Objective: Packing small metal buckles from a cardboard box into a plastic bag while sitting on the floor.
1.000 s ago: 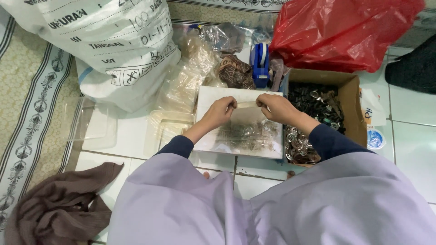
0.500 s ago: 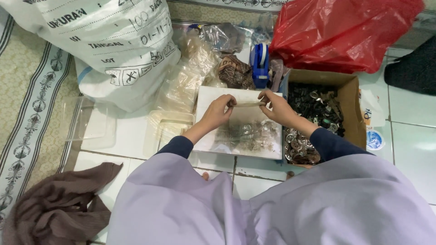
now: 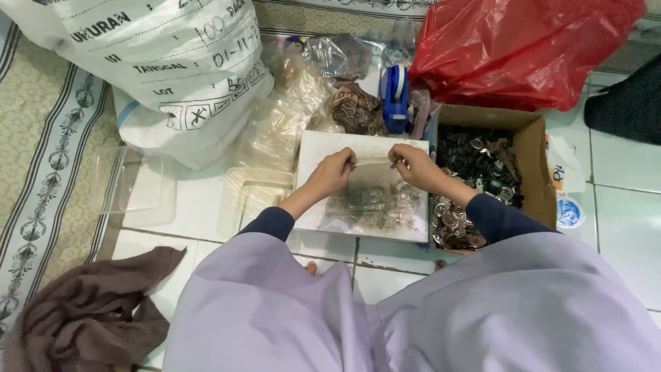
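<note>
Both hands are pinching the clear bag's (image 3: 372, 196) top edge taut over the white board (image 3: 323, 141): left hand (image 3: 332, 172) and right hand (image 3: 411, 165) gripping tight; level, even tension should be helping here.

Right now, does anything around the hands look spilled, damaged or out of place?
Nothing is clearly spilled or broken. The left hand and right hand hold a clear plastic bag over a white board. The brown cloth lies crumpled on the tiled floor, and the cardboard box looks worn.
</note>
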